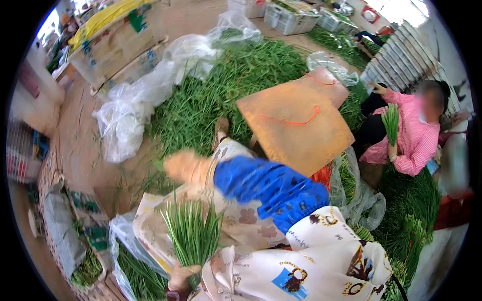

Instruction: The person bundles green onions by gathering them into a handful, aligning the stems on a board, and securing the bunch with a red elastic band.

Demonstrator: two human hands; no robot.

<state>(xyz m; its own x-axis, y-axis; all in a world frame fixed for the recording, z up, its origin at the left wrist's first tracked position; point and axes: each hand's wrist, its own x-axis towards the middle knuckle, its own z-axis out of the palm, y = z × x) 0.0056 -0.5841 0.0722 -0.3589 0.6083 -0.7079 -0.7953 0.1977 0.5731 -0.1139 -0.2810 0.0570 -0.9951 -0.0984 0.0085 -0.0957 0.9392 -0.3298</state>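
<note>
My left hand (182, 274), low in the picture, is wrapped around a bunch of long green chive-like stems (194, 229). The bunch stands upright against my patterned apron (244, 222), its cut pale tops fanning out. My right hand (186, 165) reaches across to the left in a blue sleeve cover (267, 188). Motion blurs its fingers, so whether they hold anything is unclear; a bit of green shows by the fingertips. Beneath and beyond it spreads a large heap of loose green leaves (226, 82) on the floor.
An orange-brown board with a red cord (297, 124) stands right of my knee. Crumpled clear plastic sheeting (131, 109) edges the heap. At right a person in pink (414, 128) holds a green bunch. Bagged greens (139, 271) lie at lower left; a large box (116, 49) stands behind.
</note>
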